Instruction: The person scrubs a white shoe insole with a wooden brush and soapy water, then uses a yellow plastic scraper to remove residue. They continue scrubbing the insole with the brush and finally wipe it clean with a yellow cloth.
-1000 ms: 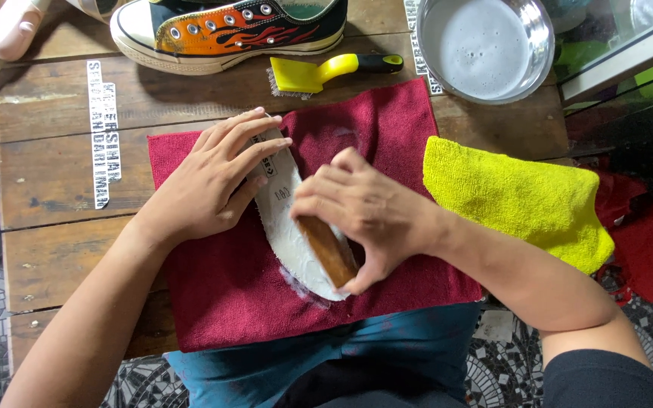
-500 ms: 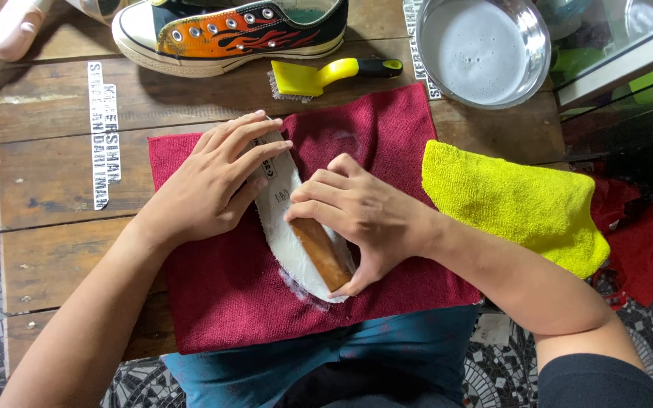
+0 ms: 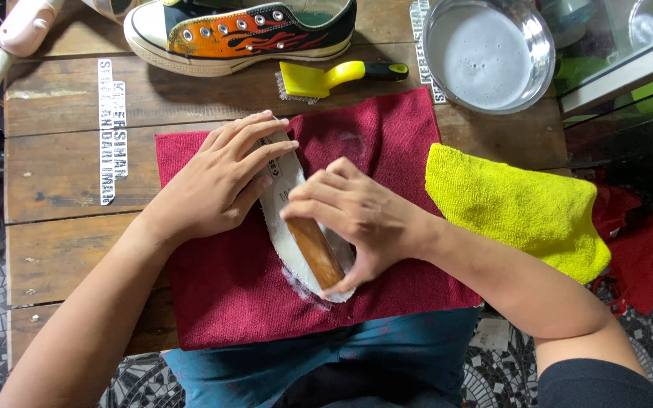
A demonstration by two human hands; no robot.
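A white insole (image 3: 285, 204) lies on a red towel (image 3: 228, 295), its long axis running diagonally from near right to far left. The right hand (image 3: 357, 215) grips a wooden brush (image 3: 317, 251) on it; the left hand (image 3: 221, 181), fingers spread, presses its far end. A yellow cloth (image 3: 515, 204) lies to the right. Beyond are a yellow brush (image 3: 319, 78), a sneaker (image 3: 243, 30) and a foamy bowl (image 3: 489, 49).

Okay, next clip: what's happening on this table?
A person scrubs a white shoe insole lying on a dark red cloth. The left hand presses the insole flat; the right hand grips a wooden-backed brush on it, with foam around the edge. A flame-patterned sneaker, yellow brush, bowl of soapy water and yellow towel sit nearby.
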